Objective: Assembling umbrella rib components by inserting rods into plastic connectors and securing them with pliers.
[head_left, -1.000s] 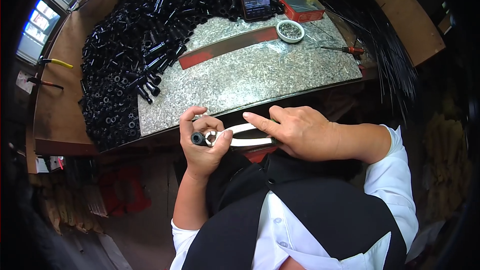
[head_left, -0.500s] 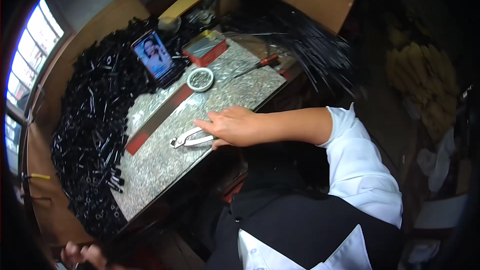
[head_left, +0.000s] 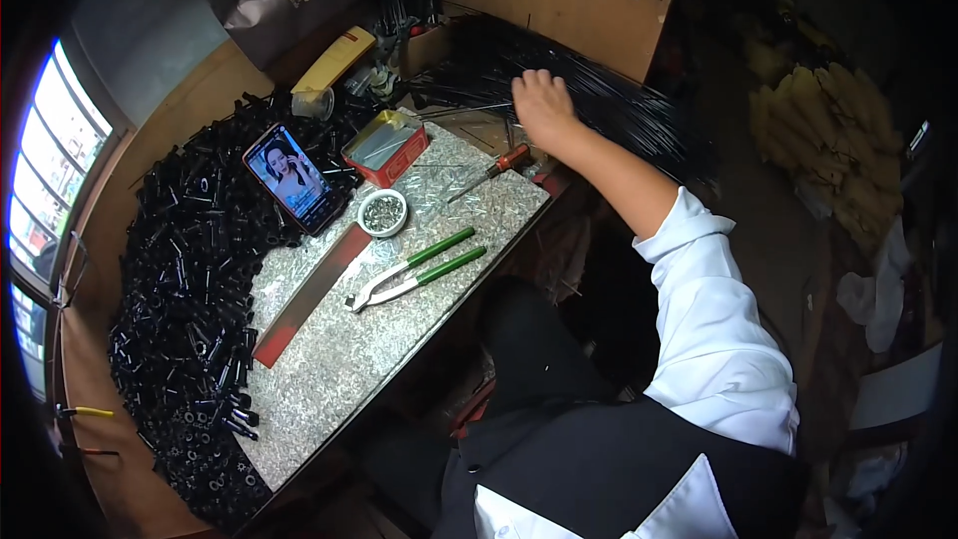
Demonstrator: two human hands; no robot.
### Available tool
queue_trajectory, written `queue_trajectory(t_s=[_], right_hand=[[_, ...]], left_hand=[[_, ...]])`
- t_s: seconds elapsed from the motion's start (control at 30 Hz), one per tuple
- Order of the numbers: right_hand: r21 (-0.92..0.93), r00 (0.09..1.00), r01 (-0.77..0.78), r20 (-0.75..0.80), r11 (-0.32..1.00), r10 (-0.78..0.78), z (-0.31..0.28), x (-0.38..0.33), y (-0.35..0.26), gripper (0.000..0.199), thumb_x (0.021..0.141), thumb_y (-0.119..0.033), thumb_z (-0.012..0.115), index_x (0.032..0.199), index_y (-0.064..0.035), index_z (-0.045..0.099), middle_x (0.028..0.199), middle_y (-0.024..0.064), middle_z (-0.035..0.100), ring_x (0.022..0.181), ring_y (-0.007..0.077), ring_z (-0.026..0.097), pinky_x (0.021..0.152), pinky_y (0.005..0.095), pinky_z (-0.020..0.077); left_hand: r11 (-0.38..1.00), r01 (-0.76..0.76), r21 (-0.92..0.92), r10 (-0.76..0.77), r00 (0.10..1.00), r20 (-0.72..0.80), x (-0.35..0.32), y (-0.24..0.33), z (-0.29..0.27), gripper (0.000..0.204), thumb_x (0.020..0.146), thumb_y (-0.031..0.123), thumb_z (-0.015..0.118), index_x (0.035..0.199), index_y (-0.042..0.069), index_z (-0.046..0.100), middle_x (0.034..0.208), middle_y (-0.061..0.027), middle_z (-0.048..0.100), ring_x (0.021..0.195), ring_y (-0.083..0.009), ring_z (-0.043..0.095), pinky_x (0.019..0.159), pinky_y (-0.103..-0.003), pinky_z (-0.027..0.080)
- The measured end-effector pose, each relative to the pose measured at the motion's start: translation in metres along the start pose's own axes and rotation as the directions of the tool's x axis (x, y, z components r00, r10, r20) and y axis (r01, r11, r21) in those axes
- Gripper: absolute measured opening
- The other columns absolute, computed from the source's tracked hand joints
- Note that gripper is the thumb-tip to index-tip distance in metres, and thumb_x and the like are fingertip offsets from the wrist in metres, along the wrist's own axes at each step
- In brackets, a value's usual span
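Thin black rods [head_left: 619,105], lying in a long bundle at the far right edge of the speckled grey stone tabletop [head_left: 339,359], have the right hand [head_left: 542,105] resting on them, fingers curled down into the strands, though whether it pinches any cannot be told; the left hand is out of view. From the left: a heap of short black plastic tubes [head_left: 190,289] banks along the tabletop; a smartphone with a lit screen [head_left: 291,178] leans against the heap; a long red-edged metal strip [head_left: 309,294] lies just beside it; a small round white dish of metal bits [head_left: 381,212] sits near a red rectangular tin [head_left: 386,147]; green-handled pliers [head_left: 414,271] lie untouched mid-tabletop; a red-handled screwdriver [head_left: 489,170] rests near the reaching wrist.
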State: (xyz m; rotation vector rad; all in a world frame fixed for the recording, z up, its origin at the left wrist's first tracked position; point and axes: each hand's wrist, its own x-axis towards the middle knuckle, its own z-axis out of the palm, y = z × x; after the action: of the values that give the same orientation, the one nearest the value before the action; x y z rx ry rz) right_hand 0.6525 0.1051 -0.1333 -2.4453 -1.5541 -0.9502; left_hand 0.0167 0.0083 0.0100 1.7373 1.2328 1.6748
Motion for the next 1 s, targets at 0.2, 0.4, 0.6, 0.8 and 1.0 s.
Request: queue_trajectory(t_s=[0.2, 0.4, 0.6, 0.8, 1.0], right_hand=[[-0.085, 0.994, 0.020, 0.113, 0.996, -0.010, 0.032, 0.003, 0.048, 0.015, 0.081, -0.012, 0.058, 0.090, -0.0027, 0.065, 0.096, 0.0135, 0.058, 0.096, 0.0300, 0.055, 0.081, 0.0413, 0.0451], [0.084, 0.971, -0.118, 0.220, 0.989, 0.097, 0.044, 0.038, 0.032, 0.041, 0.085, -0.035, 0.061, 0.100, 0.0025, 0.064, 0.103, 0.0199, 0.063, 0.096, 0.0328, 0.064, 0.076, 0.0409, 0.0520], [0.005, 0.847, -0.335, 0.439, 0.942, 0.299, 0.031, 0.053, 0.016, 0.078, 0.077, -0.063, 0.062, 0.112, 0.0072, 0.062, 0.120, 0.0265, 0.055, 0.106, 0.0347, 0.060, 0.088, 0.0390, 0.0499], [-0.084, 0.816, -0.253, 0.516, 0.964, 0.259, 0.046, 0.067, 0.019, 0.076, 0.075, -0.065, 0.063, 0.113, 0.0011, 0.064, 0.123, 0.0235, 0.056, 0.107, 0.0333, 0.060, 0.086, 0.0376, 0.0513], [0.104, 0.708, -0.225, 0.700, 0.969, 0.089, 0.045, 0.080, 0.034, 0.054, 0.073, -0.035, 0.077, 0.107, 0.0057, 0.064, 0.113, 0.0232, 0.063, 0.106, 0.0337, 0.061, 0.090, 0.0386, 0.0496]], left_hand=[[0.552, 0.825, -0.123, -0.686, 0.533, 0.495, -0.076, -0.188, 0.005, 0.036, 0.101, 0.031, 0.040, 0.120, 0.002, 0.052, 0.075, -0.0061, 0.055, 0.049, -0.0111, 0.040, 0.046, -0.025, 0.036], [0.694, 0.039, 0.719, -0.489, 0.758, 0.431, -0.171, -0.484, -0.059, 0.057, 0.092, 0.037, 0.055, 0.124, -0.010, 0.047, 0.119, -0.0250, 0.057, 0.105, -0.0353, 0.059, 0.089, -0.040, 0.047], [0.602, 0.238, 0.762, -0.667, 0.674, 0.317, -0.181, -0.486, -0.028, 0.055, 0.090, 0.033, 0.058, 0.123, -0.010, 0.049, 0.122, -0.0273, 0.055, 0.115, -0.0373, 0.052, 0.097, -0.040, 0.040], [0.504, 0.377, 0.777, -0.787, 0.571, 0.233, -0.185, -0.467, 0.005, 0.053, 0.089, 0.029, 0.060, 0.122, -0.011, 0.051, 0.124, -0.0291, 0.054, 0.123, -0.0390, 0.046, 0.104, -0.041, 0.035], [0.539, 0.337, 0.772, -0.754, 0.602, 0.263, -0.197, -0.432, 0.011, 0.049, 0.086, 0.022, 0.063, 0.121, -0.009, 0.053, 0.123, -0.0299, 0.053, 0.120, -0.0398, 0.049, 0.102, -0.041, 0.037]])
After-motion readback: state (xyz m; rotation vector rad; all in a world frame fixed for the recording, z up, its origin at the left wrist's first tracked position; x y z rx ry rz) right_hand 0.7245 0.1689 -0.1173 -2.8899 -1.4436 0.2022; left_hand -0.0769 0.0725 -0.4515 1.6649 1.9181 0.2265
